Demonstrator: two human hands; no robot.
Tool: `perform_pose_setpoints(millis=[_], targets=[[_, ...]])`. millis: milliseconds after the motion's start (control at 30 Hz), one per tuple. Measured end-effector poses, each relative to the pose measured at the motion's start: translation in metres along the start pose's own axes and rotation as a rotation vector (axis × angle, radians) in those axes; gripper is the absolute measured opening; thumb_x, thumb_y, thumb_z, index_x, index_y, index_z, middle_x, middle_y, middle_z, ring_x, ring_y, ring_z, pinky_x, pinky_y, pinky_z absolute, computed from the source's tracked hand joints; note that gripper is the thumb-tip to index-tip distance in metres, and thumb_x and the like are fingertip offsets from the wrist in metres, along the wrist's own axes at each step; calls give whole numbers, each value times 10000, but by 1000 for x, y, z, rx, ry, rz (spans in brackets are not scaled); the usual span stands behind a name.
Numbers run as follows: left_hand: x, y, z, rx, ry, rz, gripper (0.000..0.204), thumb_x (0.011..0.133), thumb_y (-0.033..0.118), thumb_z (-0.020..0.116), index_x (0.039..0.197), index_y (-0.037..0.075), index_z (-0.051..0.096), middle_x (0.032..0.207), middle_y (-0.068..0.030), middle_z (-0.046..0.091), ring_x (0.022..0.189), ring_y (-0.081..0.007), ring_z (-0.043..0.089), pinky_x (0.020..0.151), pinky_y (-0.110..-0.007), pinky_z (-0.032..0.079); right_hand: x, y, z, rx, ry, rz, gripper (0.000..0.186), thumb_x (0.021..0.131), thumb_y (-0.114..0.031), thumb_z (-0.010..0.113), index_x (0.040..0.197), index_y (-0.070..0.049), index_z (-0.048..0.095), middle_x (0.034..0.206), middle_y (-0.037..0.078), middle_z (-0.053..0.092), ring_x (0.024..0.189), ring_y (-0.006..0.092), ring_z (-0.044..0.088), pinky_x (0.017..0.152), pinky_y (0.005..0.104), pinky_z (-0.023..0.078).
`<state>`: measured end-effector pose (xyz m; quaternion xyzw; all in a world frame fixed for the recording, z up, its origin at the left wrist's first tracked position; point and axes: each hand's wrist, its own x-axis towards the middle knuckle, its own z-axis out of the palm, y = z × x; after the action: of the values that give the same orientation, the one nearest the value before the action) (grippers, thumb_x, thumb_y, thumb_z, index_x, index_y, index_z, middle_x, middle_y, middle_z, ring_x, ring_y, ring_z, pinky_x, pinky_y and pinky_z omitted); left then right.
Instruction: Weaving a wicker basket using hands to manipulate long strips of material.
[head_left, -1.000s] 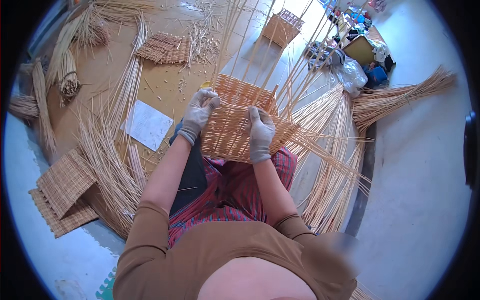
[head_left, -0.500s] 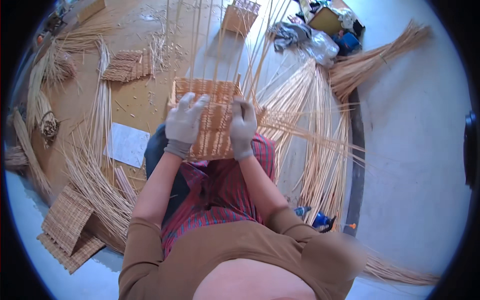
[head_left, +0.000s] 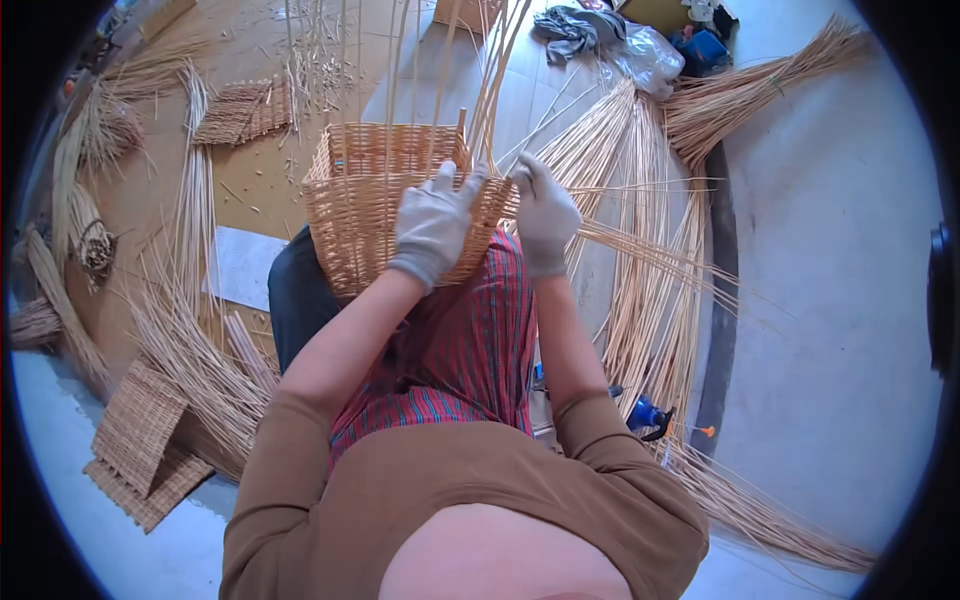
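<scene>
A square wicker basket (head_left: 348, 228) with a golden-brown weave rests tilted on my lap, and long upright canes (head_left: 441, 85) stand out of its rim. My left hand (head_left: 434, 226), in a white knit glove, lies against the near wall with its fingers stretched toward the right corner of the rim. Just outside that corner is my right hand (head_left: 548, 218), gloved alike, its fingers pinched together on a thin cane strand. Exactly where the strand enters the weave is hidden by the fingers. Several loose cane ends (head_left: 660, 258) trail rightward from the basket.
Bundles of pale cane (head_left: 640, 300) lie right of me, with another bundle (head_left: 765, 85) behind. More strands (head_left: 190, 345) spread at left, near woven panels (head_left: 140, 420) and a white sheet (head_left: 243, 265). A clear plastic bag (head_left: 648, 60) sits at the back. A blue object (head_left: 648, 418) lies by my right elbow.
The basket has turned and tipped so its opening and near wall show. My left hand has slid right across the wall; my right hand has moved outward from the rim to the right.
</scene>
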<state>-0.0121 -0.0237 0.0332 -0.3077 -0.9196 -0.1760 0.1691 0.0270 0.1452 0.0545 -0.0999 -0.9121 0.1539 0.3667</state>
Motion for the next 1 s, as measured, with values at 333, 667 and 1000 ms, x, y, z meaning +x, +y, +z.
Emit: perform_pose_setpoints(millis=[333, 667, 1000], targets=[[-54, -59, -1, -432, 398, -106, 588, 909, 80, 677, 1457, 53, 464, 1461, -176, 459, 1269, -327, 527, 1077, -395, 448, -74, 7, -13, 567, 6, 396, 154, 946, -64, 683, 1095, -50, 647, 985, 53, 690, 894, 130, 638, 759, 322, 516], [-82, -153, 6, -928, 114, -690, 618, 855, 180, 756, 1375, -33, 499, 1188, -217, 661, 1100, -311, 648, 981, -370, 490, -56, 19, 70, 215, -409, 593, 451, 909, -418, 664, 1080, -2, 640, 1000, 227, 721, 982, 452, 677, 879, 500, 514], [-77, -143, -53, -476, 351, -449, 608, 899, 221, 729, 1409, 1, 482, 1280, -237, 587, 1195, -372, 575, 1031, -424, 460, -75, -52, 12, 414, 116, 111, 532, 905, -148, 730, 1389, -38, 540, 1298, 177, 631, 1225, 319, 596, 1029, 399, 480]])
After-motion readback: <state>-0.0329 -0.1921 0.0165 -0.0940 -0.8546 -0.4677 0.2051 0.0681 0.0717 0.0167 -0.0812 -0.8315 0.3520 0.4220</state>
